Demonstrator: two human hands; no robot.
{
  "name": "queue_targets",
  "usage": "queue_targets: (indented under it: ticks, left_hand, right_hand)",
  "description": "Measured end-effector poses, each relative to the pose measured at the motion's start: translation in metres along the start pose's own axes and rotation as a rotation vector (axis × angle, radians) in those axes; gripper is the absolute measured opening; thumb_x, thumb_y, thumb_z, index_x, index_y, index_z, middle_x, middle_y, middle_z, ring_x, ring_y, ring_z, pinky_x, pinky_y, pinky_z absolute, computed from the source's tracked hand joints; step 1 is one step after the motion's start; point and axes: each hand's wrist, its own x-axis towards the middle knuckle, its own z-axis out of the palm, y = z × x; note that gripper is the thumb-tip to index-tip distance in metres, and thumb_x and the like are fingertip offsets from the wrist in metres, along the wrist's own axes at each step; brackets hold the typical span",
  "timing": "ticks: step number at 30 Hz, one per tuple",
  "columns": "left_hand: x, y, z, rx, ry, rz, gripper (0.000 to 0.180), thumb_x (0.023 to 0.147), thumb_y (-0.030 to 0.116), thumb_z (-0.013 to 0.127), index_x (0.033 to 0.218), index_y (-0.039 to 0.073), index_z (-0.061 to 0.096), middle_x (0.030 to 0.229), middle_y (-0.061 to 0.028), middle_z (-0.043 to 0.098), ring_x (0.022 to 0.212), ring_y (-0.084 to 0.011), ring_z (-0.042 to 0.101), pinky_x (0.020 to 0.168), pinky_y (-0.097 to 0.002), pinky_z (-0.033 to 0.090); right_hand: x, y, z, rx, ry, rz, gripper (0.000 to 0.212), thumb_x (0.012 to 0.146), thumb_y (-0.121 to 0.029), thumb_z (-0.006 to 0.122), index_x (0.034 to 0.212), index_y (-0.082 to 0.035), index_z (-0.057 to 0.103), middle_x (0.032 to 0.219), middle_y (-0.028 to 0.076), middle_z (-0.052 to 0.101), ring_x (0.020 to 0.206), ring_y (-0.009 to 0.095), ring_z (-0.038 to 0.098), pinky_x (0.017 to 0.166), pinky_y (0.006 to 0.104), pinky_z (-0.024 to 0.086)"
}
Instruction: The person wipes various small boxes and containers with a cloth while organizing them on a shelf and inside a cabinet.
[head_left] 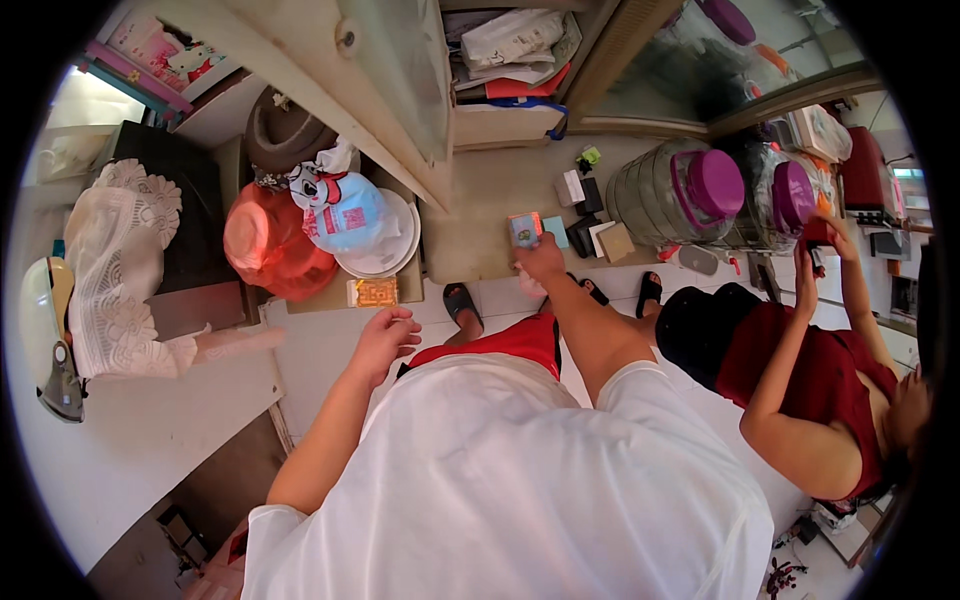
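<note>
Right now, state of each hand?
Left hand: open, fingers loosely curled, holding nothing visible.
Right hand: fingers at a small blue-and-orange box; firm grip cannot be told.

Small boxes [588, 198] on a shelf [475, 220], jars [650, 195] to their right, plates [402, 245] to their left, person [815, 420] far right

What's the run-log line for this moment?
left hand: loosely open, nothing visibly held, near gold packet | right hand: at blue-and-orange box, grip unclear | nearby: white box, purple-lidded jar
</note>
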Motion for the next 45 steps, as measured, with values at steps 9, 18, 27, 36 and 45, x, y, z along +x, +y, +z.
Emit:
queue_targets:
  ticks: [9, 18, 27, 36, 45]
  left_hand:
    - [0.047, 0.048, 0.086, -0.096, -0.132, 0.197, 0.043, 0.096, 0.025, 0.069, 0.131, 0.007, 0.052, 0.116, -0.0049, 0.064, 0.095, -0.0171, 0.065, 0.085, -0.0340, 0.053]
    - [0.064, 0.091, 0.145, -0.436, -0.444, 0.178, 0.029, 0.102, 0.018, 0.060, 0.129, 0.010, 0.052, 0.118, -0.0071, 0.065, 0.103, -0.0230, 0.065, 0.087, -0.0415, 0.055]
    - [0.060, 0.101, 0.178, -0.535, -0.512, 0.145, 0.027, 0.103, 0.018, 0.056, 0.129, 0.011, 0.052, 0.125, -0.0107, 0.063, 0.117, -0.0273, 0.062, 0.105, -0.0497, 0.050]
    - [0.042, 0.127, 0.178, -0.606, -0.544, 0.166, 0.031, 0.102, 0.019, 0.055, 0.130, 0.007, 0.051, 0.127, -0.0127, 0.063, 0.122, -0.0292, 0.061, 0.105, -0.0474, 0.051]
    - [0.040, 0.129, 0.177, -0.552, -0.525, 0.193, 0.030, 0.102, 0.016, 0.054, 0.130, 0.008, 0.051, 0.126, -0.0098, 0.063, 0.121, -0.0273, 0.062, 0.102, -0.0463, 0.052]
  right_hand:
    - [-0.088, -0.066, -0.014, 0.144, -0.321, -0.296, 0.062, 0.077, -0.026, 0.077, 0.123, 0.005, 0.048, 0.085, 0.014, 0.070, 0.073, 0.024, 0.071, 0.065, 0.0371, 0.057]
    - [-0.143, -0.129, -0.127, -0.239, -0.167, -0.496, 0.053, 0.084, -0.041, 0.070, 0.111, 0.001, 0.052, 0.092, 0.019, 0.073, 0.088, 0.039, 0.071, 0.078, 0.0473, 0.056]
    - [-0.107, -0.099, -0.149, -0.156, 0.097, -0.666, 0.034, 0.091, -0.035, 0.065, 0.108, -0.005, 0.072, 0.088, 0.018, 0.073, 0.083, 0.032, 0.072, 0.073, 0.0428, 0.056]
    - [-0.101, -0.108, -0.198, 0.702, -0.368, -0.239, 0.020, 0.095, -0.015, 0.069, 0.109, -0.002, 0.065, 0.094, 0.005, 0.067, 0.080, 0.014, 0.066, 0.070, 0.0308, 0.055]
    - [-0.089, -0.112, -0.201, 0.933, -0.546, -0.103, 0.022, 0.095, -0.020, 0.070, 0.107, -0.003, 0.066, 0.089, 0.006, 0.063, 0.075, 0.019, 0.067, 0.061, 0.0397, 0.061]
